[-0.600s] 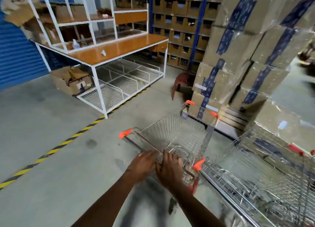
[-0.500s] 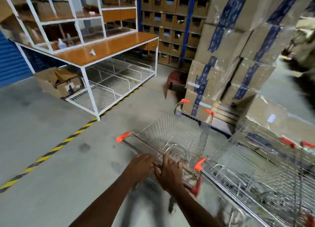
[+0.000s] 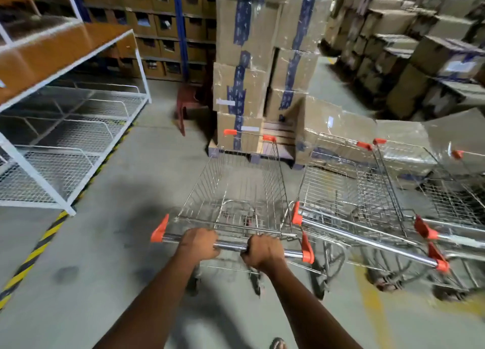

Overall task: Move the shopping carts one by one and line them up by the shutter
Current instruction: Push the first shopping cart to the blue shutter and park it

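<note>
L hand (image 3: 200, 243) and R hand (image 3: 262, 251) both curled round the chrome handle bar (image 3: 231, 244) of the shopping cart (image 3: 236, 191), apart from each other, w/ bare bar between them. Cart stands on the concrete floor (image 3: 110, 257), nose toward a stack of taped cardboard boxes (image 3: 244, 68). Just beside it on the right, a second cart (image 3: 349, 199); past that a third (image 3: 451, 201), poss. nested w/ more, too blurred to tell. White wire-shelf rack (image 3: 60, 149) at left, behind a yellow-black floor stripe (image 3: 31, 259).
</note>
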`<state>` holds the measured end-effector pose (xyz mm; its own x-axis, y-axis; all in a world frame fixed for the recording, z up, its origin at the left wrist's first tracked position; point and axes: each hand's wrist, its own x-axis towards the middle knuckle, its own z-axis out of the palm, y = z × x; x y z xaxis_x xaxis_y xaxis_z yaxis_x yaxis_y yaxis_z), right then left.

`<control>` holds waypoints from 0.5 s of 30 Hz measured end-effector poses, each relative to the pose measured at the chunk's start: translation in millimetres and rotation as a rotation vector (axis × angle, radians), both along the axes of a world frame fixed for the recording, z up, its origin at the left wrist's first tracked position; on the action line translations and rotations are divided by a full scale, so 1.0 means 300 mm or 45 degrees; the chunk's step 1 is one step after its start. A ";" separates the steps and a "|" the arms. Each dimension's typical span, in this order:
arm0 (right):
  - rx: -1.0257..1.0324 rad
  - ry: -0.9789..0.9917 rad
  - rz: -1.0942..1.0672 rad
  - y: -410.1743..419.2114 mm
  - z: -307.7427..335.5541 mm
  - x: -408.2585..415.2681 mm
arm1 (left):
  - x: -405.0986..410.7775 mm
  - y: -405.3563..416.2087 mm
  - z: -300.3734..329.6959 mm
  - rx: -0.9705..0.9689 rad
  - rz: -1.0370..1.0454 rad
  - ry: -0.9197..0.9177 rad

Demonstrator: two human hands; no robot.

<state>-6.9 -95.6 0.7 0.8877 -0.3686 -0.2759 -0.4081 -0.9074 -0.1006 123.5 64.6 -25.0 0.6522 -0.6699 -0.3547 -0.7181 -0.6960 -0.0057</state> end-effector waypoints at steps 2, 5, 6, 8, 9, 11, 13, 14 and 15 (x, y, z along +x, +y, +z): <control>-0.031 -0.016 0.017 0.014 -0.011 -0.013 | 0.018 0.010 -0.014 0.022 -0.039 0.061; -0.085 -0.037 0.048 0.036 -0.032 -0.044 | 0.009 0.033 -0.028 0.035 -0.048 0.157; -0.095 -0.028 0.056 0.049 -0.032 -0.055 | 0.003 0.044 -0.029 0.045 -0.058 0.196; -0.114 -0.035 0.071 0.068 -0.045 -0.073 | -0.002 0.066 -0.027 0.035 -0.055 0.281; -0.127 -0.039 0.074 0.076 -0.053 -0.080 | -0.005 0.080 -0.023 0.025 -0.043 0.322; -0.134 -0.035 0.069 0.093 -0.064 -0.096 | -0.014 0.107 -0.018 0.024 -0.024 0.379; -0.134 -0.050 0.081 0.108 -0.077 -0.110 | -0.040 0.133 -0.006 0.027 0.003 0.393; -0.130 -0.060 0.091 0.116 -0.081 -0.116 | -0.057 0.145 0.001 0.025 0.018 0.388; -0.132 -0.069 0.107 0.122 -0.086 -0.123 | -0.075 0.156 0.004 0.023 0.033 0.375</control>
